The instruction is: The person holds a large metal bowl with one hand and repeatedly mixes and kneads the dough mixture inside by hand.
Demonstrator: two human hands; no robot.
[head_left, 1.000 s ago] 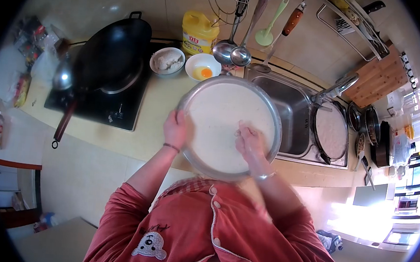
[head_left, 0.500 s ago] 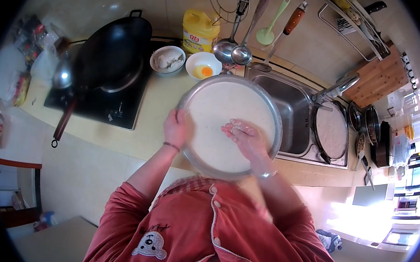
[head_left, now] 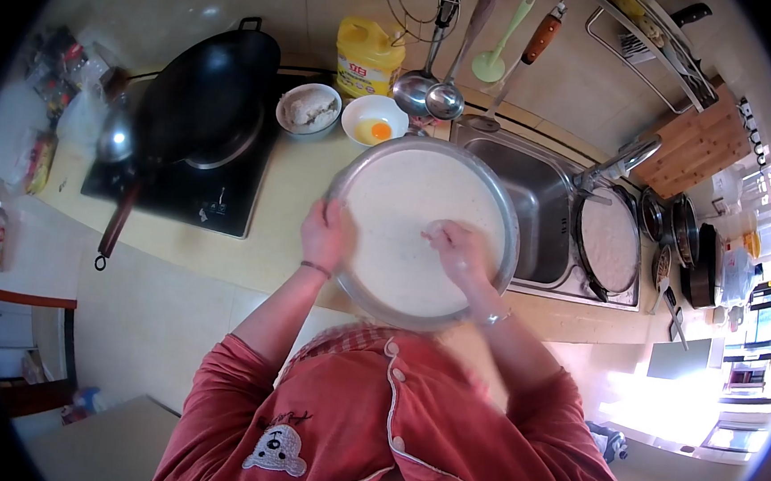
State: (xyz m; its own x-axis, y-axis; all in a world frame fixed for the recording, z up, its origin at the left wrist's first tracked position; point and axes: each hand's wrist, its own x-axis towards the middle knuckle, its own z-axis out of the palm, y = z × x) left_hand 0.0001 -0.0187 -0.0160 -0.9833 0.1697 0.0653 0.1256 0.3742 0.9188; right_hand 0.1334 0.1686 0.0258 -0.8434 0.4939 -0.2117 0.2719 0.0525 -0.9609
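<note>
A wide metal basin (head_left: 347, 177) stands at the counter's front edge, partly over the sink's near side. It holds a smooth, pale white mass (head_left: 397, 206) that looks like dough or batter. My left hand (head_left: 322, 233) grips the basin's left rim, its fingers closed over the edge. Above the right half of the white mass is my right hand (head_left: 458, 253), knuckles up and fingers curled in. Whether it touches the surface, or has anything inside, is hidden. Behind the basin sit a white bowl with a raw egg (head_left: 373, 132) and a bowl of white, floury stuff (head_left: 309, 110).
At left, a black wok (head_left: 201, 94) rests on the cooktop (head_left: 228, 194), its handle jutting forward. A steel sink (head_left: 539, 215) lies right, with a round pan of white stuff (head_left: 607, 243) beside it. Ladles (head_left: 445, 100) hang behind, next to a yellow jug (head_left: 368, 59).
My right hand has turned from curled fingers facing up to a closed shape with knuckles up, shifting slightly right. My left hand stays on the rim.
</note>
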